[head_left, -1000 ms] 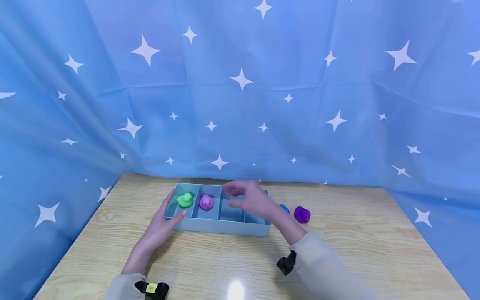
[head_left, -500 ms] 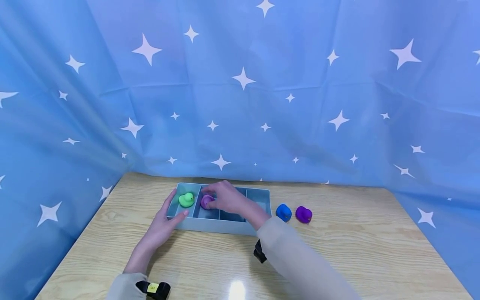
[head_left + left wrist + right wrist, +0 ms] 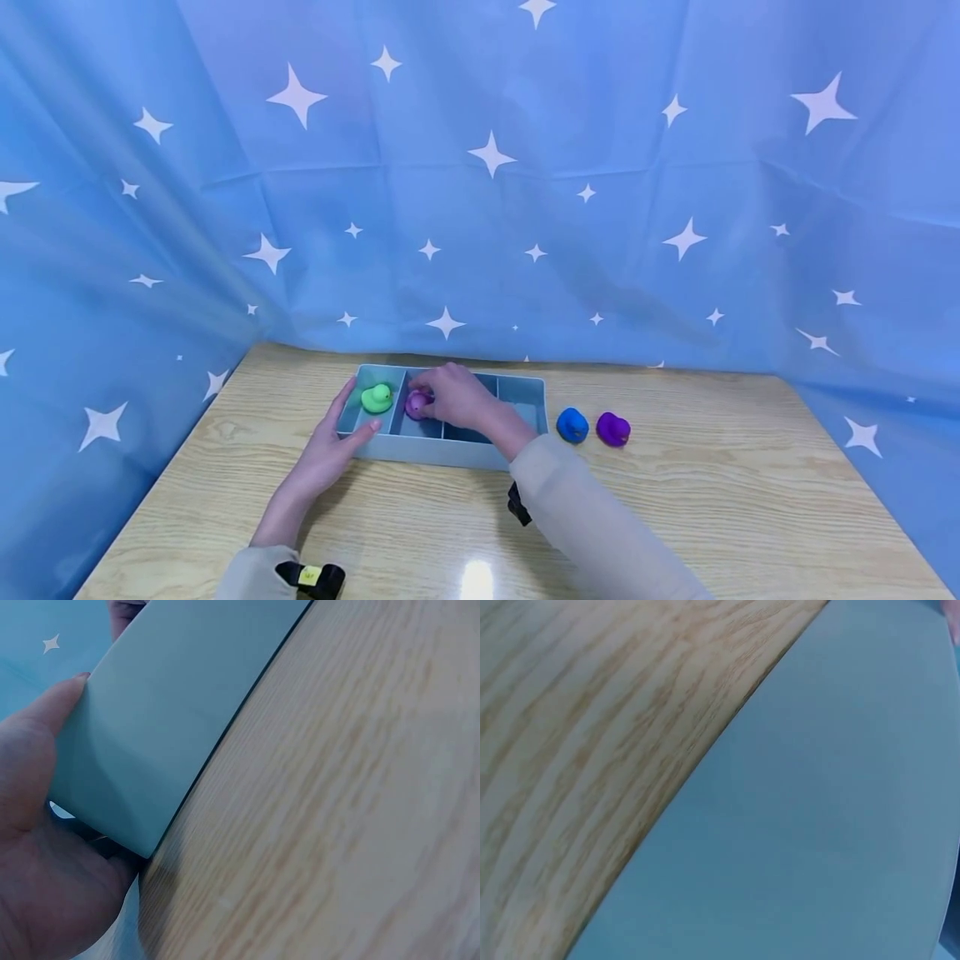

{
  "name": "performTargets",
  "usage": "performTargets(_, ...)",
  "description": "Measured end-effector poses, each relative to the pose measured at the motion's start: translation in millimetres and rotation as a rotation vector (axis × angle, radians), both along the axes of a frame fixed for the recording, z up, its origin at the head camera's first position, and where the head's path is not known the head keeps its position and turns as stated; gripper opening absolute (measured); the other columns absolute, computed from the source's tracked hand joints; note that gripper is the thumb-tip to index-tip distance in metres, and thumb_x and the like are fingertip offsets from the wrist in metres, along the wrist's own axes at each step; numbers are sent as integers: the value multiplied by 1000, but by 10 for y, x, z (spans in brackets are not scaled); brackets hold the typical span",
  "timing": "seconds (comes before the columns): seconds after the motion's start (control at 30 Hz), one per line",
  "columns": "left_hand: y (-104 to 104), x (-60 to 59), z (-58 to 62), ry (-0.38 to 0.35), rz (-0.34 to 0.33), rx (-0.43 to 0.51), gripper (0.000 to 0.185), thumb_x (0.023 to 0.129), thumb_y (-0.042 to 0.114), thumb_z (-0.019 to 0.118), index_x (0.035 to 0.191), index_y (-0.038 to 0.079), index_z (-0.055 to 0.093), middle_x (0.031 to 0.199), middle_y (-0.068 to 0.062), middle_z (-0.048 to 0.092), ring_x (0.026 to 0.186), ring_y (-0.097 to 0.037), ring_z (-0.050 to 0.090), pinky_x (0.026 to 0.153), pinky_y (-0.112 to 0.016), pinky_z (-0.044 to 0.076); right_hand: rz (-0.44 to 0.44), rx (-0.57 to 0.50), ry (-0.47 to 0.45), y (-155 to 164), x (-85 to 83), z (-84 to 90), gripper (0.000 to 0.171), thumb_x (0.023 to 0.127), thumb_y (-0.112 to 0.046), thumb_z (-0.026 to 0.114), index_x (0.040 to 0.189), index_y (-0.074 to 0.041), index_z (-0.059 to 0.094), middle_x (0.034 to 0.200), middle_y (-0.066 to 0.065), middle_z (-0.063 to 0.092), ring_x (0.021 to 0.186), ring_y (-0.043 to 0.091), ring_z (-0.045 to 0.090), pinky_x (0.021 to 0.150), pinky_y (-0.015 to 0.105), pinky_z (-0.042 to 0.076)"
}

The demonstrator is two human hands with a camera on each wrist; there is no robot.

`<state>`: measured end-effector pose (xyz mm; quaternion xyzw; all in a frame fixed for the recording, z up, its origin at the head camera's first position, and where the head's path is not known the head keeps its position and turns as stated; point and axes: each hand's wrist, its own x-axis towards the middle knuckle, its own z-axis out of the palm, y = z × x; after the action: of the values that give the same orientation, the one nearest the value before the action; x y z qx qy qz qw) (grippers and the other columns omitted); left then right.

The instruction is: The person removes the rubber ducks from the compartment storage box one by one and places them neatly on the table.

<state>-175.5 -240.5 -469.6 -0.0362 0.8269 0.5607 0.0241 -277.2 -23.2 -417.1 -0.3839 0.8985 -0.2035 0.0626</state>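
A light blue divided box (image 3: 431, 452) sits on the table, its long side facing me. My left hand (image 3: 324, 460) holds its left end, thumb over the front rim and fingers along the side. In the left wrist view that thumb presses at the top edge of the box wall (image 3: 172, 705). A green rubber duck (image 3: 377, 398) sits in the leftmost compartment. In the one beside it, my right hand (image 3: 457, 398) pinches a pink rubber duck (image 3: 415, 406), partly covered by the fingers. Mostly the box's outer wall (image 3: 802, 810) fills the right wrist view.
Right of the box, a blue rubber duck (image 3: 572, 425) and a purple rubber duck (image 3: 613, 429) lie close together on the wooden table (image 3: 720, 483). Behind the table hangs a blue curtain (image 3: 480, 275) with white stars.
My right hand has moved left from over the third compartment and taken hold of the pink duck. The blue duck shows fully from behind the wrist. My left hand keeps its place on the box.
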Motion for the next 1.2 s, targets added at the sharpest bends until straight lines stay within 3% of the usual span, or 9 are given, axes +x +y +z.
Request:
performTargets(0.23,9,3,-3,10,-4,4,90,101,46,64,167,29,5,170,-20,6,153,-47,3,117,-72,9,17,36,-54,-39,8,-2,20,93,-17,79,113,-11,79,89,-9,65,82,9,56,75,21,49)
performTargets(0.6,-1,-9,-30,-9,0,10,90,102,43,64,167,28,3,170,-19,4,153,-47,1,116,-73,8,36,54,-46,-52,11,-25,21,93,-18,79,113,-10,80,87,-9,65,80,9,55,72,20,48)
performTargets(0.87,13,18,9,-1,-5,-1,89,101,48,62,167,31,4,170,-20,5,153,-48,3,116,-73,10,55,-67,-79,-2,42,-30,17,97,-17,75,111,-9,79,86,-8,66,78,8,55,70,19,48)
performTargets(1.2,22,-2,-7,4,3,-10,87,102,46,62,167,33,6,170,-19,7,153,-48,5,116,-73,12,23,-264,-103,244,146,196,29,94,-15,77,122,-7,75,105,-1,71,91,11,60,77,22,53)
